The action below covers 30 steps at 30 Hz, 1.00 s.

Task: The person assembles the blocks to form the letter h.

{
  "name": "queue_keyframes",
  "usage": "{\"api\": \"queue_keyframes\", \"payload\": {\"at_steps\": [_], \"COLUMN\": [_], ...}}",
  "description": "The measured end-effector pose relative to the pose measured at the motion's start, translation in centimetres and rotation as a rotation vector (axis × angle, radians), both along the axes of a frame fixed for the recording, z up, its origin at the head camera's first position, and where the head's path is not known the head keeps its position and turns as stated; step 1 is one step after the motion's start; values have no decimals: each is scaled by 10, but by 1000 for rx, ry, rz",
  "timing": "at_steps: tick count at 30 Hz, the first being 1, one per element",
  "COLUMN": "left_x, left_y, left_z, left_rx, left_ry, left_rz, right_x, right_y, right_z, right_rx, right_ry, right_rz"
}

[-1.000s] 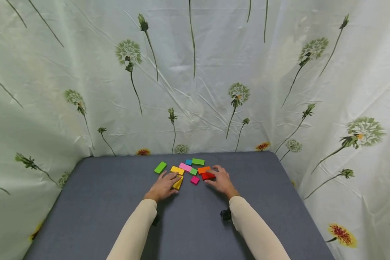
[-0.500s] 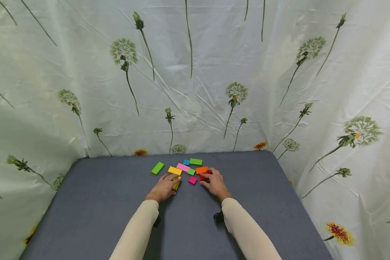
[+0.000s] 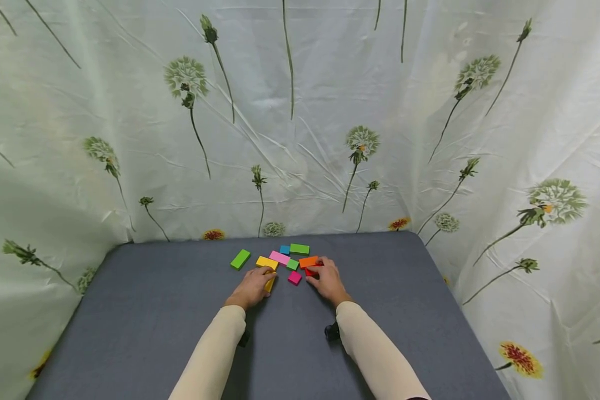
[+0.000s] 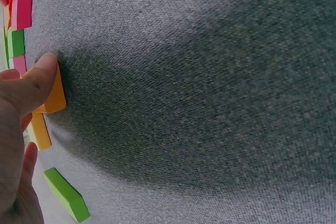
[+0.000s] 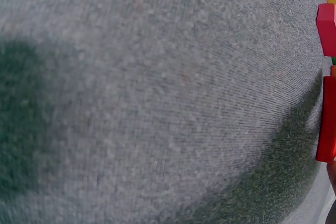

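My left hand (image 3: pixel 251 287) grips a yellow block (image 3: pixel 270 284) at the left front of a group of coloured blocks. In the left wrist view the thumb lies along that block's near side. A second yellow block (image 3: pixel 266 262) lies right behind it. On the other side, my right hand (image 3: pixel 328 281) has thumb and fingers at a red block (image 5: pixel 327 119), partly hidden under the fingers in the head view. An orange block (image 3: pixel 308 261) sits just behind the red one. Between the hands lies a small magenta block (image 3: pixel 294 278).
A small green block (image 3: pixel 292 264), a pink block (image 3: pixel 279 257), a blue block (image 3: pixel 285 249) and a long green block (image 3: pixel 300 249) lie behind. Another green block (image 3: pixel 240 259) lies apart at left. The grey table (image 3: pixel 170 328) ends at a flowered curtain (image 3: pixel 310 183).
The left fingers have drawn in around the near yellow block. My right thumb and fingers have closed in on the red block. The head view has shifted slightly; the blocks keep their arrangement.
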<state>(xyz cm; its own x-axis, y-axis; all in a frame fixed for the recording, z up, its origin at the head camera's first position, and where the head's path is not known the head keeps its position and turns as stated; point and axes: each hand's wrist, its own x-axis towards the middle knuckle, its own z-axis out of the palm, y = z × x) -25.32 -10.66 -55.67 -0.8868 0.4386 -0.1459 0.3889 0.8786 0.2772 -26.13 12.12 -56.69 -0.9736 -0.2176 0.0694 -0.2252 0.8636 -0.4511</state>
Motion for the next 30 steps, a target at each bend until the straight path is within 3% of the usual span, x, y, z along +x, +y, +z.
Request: {"api": "queue_keyframes", "payload": {"at_steps": [11, 19, 30], "left_x": [-6, -6, -7], "left_y": [-3, -4, -1], "left_z": [-2, -2, 1], "left_rx": [105, 94, 84], "left_ry": [-44, -39, -45], "left_rz": [31, 38, 51], "right_x": [-4, -4, -2], "right_y": [-3, -3, -3], "right_z": [-2, -6, -5], "right_rx": [-27, -87, -59], "right_ry": [-24, -26, 15], "right_rz": [-38, -64, -108]}}
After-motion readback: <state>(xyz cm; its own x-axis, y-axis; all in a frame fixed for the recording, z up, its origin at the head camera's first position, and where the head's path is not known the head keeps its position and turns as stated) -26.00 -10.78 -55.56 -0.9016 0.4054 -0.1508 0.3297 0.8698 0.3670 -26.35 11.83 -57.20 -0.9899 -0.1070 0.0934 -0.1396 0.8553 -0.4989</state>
